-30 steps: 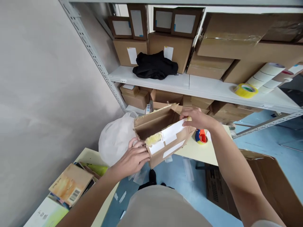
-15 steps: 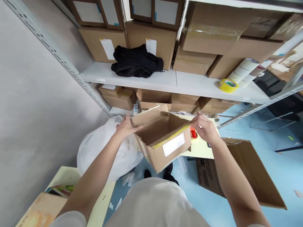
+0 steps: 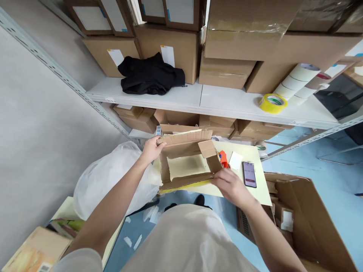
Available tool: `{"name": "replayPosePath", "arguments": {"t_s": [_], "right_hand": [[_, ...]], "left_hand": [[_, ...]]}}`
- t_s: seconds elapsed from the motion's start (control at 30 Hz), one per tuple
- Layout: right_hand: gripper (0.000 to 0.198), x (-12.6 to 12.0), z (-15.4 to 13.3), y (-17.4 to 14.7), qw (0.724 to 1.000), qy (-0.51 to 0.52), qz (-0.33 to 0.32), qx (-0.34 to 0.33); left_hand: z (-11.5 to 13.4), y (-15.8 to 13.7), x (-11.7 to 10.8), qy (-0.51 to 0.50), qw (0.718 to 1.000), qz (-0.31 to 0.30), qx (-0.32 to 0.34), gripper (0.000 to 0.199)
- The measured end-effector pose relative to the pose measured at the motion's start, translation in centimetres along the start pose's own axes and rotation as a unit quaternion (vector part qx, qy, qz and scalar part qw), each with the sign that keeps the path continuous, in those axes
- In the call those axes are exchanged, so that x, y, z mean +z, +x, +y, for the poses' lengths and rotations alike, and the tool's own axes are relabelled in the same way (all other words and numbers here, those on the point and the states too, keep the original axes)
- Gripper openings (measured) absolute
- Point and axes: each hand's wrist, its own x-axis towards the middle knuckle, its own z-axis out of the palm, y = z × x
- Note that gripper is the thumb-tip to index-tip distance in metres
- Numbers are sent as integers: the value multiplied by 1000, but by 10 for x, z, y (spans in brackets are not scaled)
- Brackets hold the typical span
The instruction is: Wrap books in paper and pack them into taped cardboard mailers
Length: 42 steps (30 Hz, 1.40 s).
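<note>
A pale grey top (image 3: 187, 241) is worn, lightly creased, with a short left sleeve (image 3: 81, 260); beneath it, a black shoe (image 3: 200, 199) is seen.

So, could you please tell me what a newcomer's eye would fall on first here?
Probably the open cardboard box in the middle, with the left hand at its far left corner and the right hand at its near right. Next would be the black cloth on the shelf and the yellow tape roll farther right.
</note>
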Motion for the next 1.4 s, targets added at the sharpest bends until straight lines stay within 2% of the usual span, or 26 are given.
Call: {"name": "replayPosePath", "arguments": {"t_s": [0.17, 0.37, 0.6, 0.7, 0.83, 0.97, 1.03, 1.17, 1.23, 1.3, 1.4], "right_hand": [[28, 27, 6, -22, 999, 30, 14, 32], [29, 36, -5, -35, 997, 35, 22, 61], [31, 48, -17, -34, 993, 9, 53, 107], [29, 57, -13, -28, 992, -7, 54, 112], [28, 65, -1, -20, 991, -24, 66, 118], [28, 66, 8, -13, 990, -45, 71, 117], [28, 64, 2, -13, 991, -50, 59, 107], [22, 60, -32, -26, 995, -34, 3, 94], [21, 61, -45, -33, 995, -32, -5, 96], [21, 68, -46, -37, 994, -34, -2, 101], [24, 83, -29, -37, 993, -36, -8, 108]], "left_hand": [[16, -6, 26, -14, 1000, 24, 15, 28], [23, -9, 40, -11, 999, -18, 39, 21], [21, -5, 66, -41, 993, -63, 93, 18], [16, 2, 74, -38, 991, -59, 113, 18], [12, 17, 77, -28, 985, -54, 163, 16], [10, 26, 79, -17, 983, -44, 176, 15], [9, 22, 77, -9, 983, -47, 179, 15], [3, -1, 61, 7, 978, -76, 192, 13], [0, -11, 55, 5, 976, -77, 206, 15], [-4, -15, 57, 3, 976, -66, 210, 17], [-9, -10, 73, 8, 981, -57, 188, 17]]}}
